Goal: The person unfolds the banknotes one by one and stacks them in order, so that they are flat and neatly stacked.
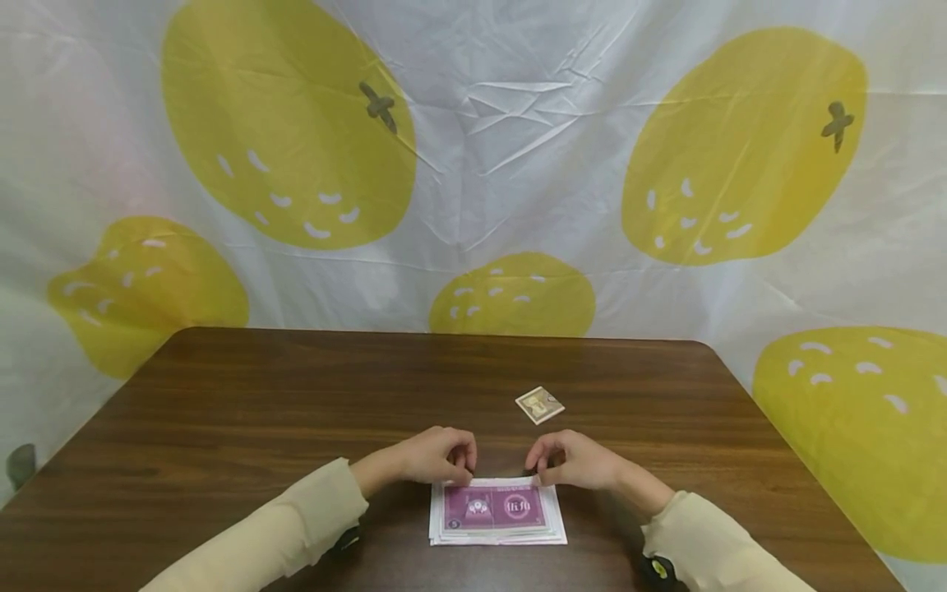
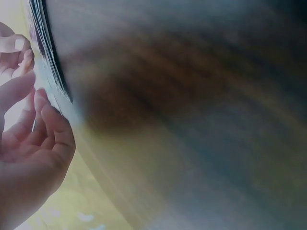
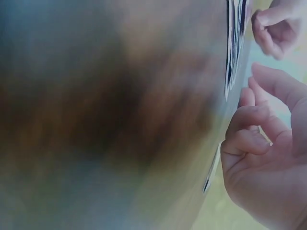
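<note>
A stack of white-edged paper sheets point(image 1: 497, 538) lies on the table before me, its layered edges also visible in both wrist views. On top is a purple play-money note point(image 1: 494, 508) with white printing and a small 5 in the corner. My left hand point(image 1: 441, 456) pinches its far edge near the left corner, thumb on the near side and the other fingers curled behind. At the far right corner my right hand point(image 1: 580, 460) pinches the same edge in mirrored fashion. I cannot tell how many sheets lie between the fingers.
A small beige folded paper piece point(image 1: 540, 404) with a printed picture lies beyond my right hand. The dark wood table point(image 1: 333, 395) extends to both sides. Behind its far edge hangs a white cloth point(image 1: 510, 181) with large yellow fruit prints.
</note>
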{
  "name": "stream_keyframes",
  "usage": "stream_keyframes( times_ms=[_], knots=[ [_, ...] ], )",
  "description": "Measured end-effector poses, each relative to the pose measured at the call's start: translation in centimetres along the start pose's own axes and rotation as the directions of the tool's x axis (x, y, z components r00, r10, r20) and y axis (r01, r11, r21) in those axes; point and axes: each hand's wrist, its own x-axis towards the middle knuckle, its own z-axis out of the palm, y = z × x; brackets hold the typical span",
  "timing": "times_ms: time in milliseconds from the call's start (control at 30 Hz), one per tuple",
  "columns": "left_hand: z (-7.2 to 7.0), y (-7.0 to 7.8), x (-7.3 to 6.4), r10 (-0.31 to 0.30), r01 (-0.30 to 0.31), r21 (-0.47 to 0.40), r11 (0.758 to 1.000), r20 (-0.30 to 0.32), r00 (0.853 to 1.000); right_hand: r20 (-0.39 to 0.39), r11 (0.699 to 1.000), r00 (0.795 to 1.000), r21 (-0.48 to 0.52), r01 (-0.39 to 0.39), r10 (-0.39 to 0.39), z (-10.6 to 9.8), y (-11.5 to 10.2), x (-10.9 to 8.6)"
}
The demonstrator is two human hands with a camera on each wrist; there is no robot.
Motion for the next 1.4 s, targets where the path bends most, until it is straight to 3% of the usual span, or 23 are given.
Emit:
stream_keyframes(
  times_ms=[167, 333, 533, 667, 833, 1033, 1200, 1400],
  knots=[
    [-0.3, -0.7, 0.7, -0.009, 0.006, -0.03, 1.0, -0.099, 0.995, -0.056, 0.996, 0.997, 0.07, -0.058, 0.062, -1.3, 0.5, 0.0],
    [-1.0, -1.1, 1.6, -0.056, 0.041, -0.099, 0.994, -0.161, 0.985, -0.124, 0.986, 0.983, 0.11, -0.125, 0.139, -2.6, 1.0, 0.0],
    [-1.7, -1.8, 3.1, -0.103, 0.075, -0.195, 0.978, -0.139, 0.985, -0.204, 0.981, 0.965, 0.136, -0.14, 0.166, -4.2, 2.2, 0.3],
    [-2.1, -2.1, 4.0, -0.134, 0.103, -0.227, 0.968, -0.127, 0.983, -0.277, 0.97, 0.934, 0.16, -0.185, 0.224, -5.3, 3.1, 0.5],
    [-2.5, -2.0, 5.3, -0.169, 0.134, -0.222, 0.966, -0.145, 0.975, -0.33, 0.951, 0.899, 0.207, -0.23, 0.289, -6.0, 4.1, 1.0],
    [-2.7, -1.5, 6.6, -0.186, 0.151, -0.212, 0.966, -0.156, 0.97, -0.347, 0.933, 0.873, 0.232, -0.274, 0.342, -6.4, 4.6, 1.4],
    [-2.7, -1.4, 7.4, -0.201, 0.177, -0.151, 0.973, -0.163, 0.966, -0.353, 0.917, 0.849, 0.207, -0.34, 0.394, -6.6, 4.8, 1.7],
    [-2.5, -1.6, 8.3, -0.225, 0.213, -0.078, 0.974, -0.189, 0.956, -0.354, 0.912, 0.84, 0.166, -0.375, 0.41, -6.8, 5.1, 2.4]
  ],
)
